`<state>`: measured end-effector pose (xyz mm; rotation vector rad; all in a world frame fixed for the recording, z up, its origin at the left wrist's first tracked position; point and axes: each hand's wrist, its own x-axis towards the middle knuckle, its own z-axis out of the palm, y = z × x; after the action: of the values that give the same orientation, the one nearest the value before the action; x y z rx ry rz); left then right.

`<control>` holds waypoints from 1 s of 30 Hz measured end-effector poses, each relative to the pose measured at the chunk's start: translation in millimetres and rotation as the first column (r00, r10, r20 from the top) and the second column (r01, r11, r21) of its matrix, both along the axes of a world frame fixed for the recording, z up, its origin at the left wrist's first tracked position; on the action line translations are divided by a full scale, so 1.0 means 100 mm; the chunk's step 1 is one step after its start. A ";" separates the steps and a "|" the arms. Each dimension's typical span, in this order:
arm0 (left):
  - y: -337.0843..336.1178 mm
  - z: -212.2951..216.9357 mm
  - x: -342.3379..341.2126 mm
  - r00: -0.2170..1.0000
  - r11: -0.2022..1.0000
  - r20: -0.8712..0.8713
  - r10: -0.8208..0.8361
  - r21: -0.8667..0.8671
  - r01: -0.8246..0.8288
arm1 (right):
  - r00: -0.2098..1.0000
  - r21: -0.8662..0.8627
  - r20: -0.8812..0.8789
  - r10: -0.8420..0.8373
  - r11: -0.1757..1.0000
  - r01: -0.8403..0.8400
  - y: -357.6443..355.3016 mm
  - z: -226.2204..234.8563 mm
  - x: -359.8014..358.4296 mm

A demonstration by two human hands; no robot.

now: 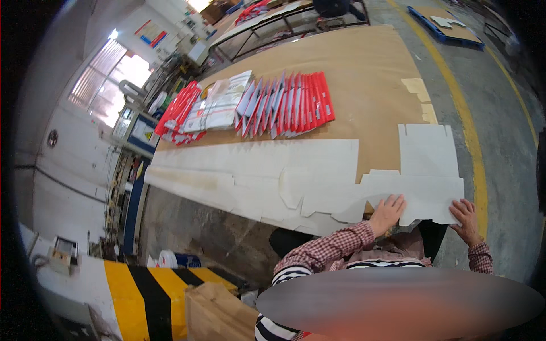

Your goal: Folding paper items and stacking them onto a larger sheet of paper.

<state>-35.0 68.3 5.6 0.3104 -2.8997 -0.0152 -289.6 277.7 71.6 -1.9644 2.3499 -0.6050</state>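
Observation:
A white flat cardboard blank (429,153) with cut tabs lies at the table's near right corner, reaching to the edge by my body. My left hand (388,212) rests flat near its lower left edge, fingers stretched out and holding nothing. At the blank's right edge, my right hand (467,221) has its fingers over the top and its thumb by the lower rim, gripping the corner. The underside of that grip is hidden. More white cardboard (267,167) lies to the left along the near side of the table.
Folded red-and-white card pieces (290,105) stand in a leaning row on the brown-covered table (364,62). Beside them are a white printed bundle (219,105) and red packaging (181,116). A blue pallet (446,28) sits on the floor at far right; machinery (136,133) stands left.

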 end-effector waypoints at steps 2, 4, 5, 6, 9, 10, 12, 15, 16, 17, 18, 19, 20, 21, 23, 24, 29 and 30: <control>-0.06 -0.04 -0.04 0.999 0.986 -0.038 -0.039 0.163 0.045 | 0.969 0.068 0.248 -0.015 0.998 -0.002 0.07 -0.31 -0.20; -0.13 0.03 -0.05 0.996 0.943 -0.056 -0.062 0.325 0.077 | 0.934 -0.009 0.332 -0.136 0.989 0.147 -0.15 -0.39 -0.27; -0.17 0.11 -0.09 0.992 0.859 -0.093 0.080 0.512 -0.021 | 0.842 0.055 0.451 -0.296 0.951 0.305 -0.32 -0.24 -0.20; -0.22 0.16 -0.16 0.969 0.729 -0.098 0.227 0.677 -0.103 | 0.736 0.120 0.567 -0.368 0.922 0.369 -0.43 -0.15 -0.22; -0.24 0.10 -0.38 0.939 0.566 -0.038 0.341 0.806 -0.172 | 0.771 0.146 0.459 -0.442 0.893 0.425 -0.60 -0.27 -0.34; -0.25 0.06 -0.42 0.920 0.587 -0.018 0.391 0.775 -0.234 | 0.794 0.149 0.354 -0.494 0.868 0.473 -0.70 -0.27 -0.30; -0.16 -0.07 -0.47 0.917 0.671 -0.050 0.395 0.698 -0.251 | 0.909 -0.018 0.122 -0.400 0.914 0.404 -0.85 -0.30 -0.17; 0.05 -0.15 -0.45 0.981 0.964 0.101 0.165 0.194 -0.182 | 1.000 -0.135 -0.006 0.004 0.991 -0.005 -0.98 -0.34 0.03; 0.10 -0.13 -0.39 0.983 0.965 0.101 0.153 0.197 -0.171 | 0.980 -0.144 0.111 0.168 0.978 -0.151 -1.02 -0.40 0.12; 0.15 -0.11 -0.30 0.994 0.972 -0.025 0.107 0.212 -0.099 | 0.976 -0.064 0.077 0.203 0.978 -0.198 -0.98 -0.45 0.21; 0.16 -0.03 -0.18 0.987 0.976 -0.150 0.065 0.215 -0.031 | 0.968 0.014 0.047 0.245 0.969 -0.246 -0.96 -0.47 0.28; 0.16 0.08 -0.04 0.999 0.959 0.004 0.049 0.280 -0.048 | 0.970 0.018 0.051 0.240 0.970 -0.241 -0.92 -0.45 0.27; 0.10 0.07 0.08 0.999 0.958 0.009 0.044 0.285 -0.044 | 0.962 0.037 0.138 0.234 0.970 -0.241 -0.85 -0.43 0.25; 0.00 0.02 0.22 1.000 0.982 -0.001 0.025 0.186 -0.024 | 0.946 0.051 0.221 0.236 0.966 -0.253 -0.82 -0.38 0.25; -0.23 -0.12 0.41 1.000 0.996 0.004 0.014 0.089 -0.014 | 0.939 0.041 0.251 0.233 0.967 -0.251 -0.79 -0.31 0.25; -0.39 -0.18 0.45 0.985 0.940 -0.073 0.159 0.317 -0.129 | 0.935 0.030 0.272 0.227 0.969 -0.244 -0.81 -0.28 0.26; -0.47 -0.22 0.16 0.839 0.810 -0.151 0.524 0.393 -0.435 | 0.942 0.050 0.272 0.196 0.975 -0.217 -0.86 -0.34 0.28; -0.40 -0.29 0.11 0.834 0.808 -0.158 0.529 0.395 -0.438 | 0.950 0.046 0.236 0.204 0.974 -0.220 -0.87 -0.37 0.30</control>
<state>-23.9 27.9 -23.6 1.0304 -2.4565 -0.4469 -259.6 191.2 34.4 -1.9613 1.9672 -0.6818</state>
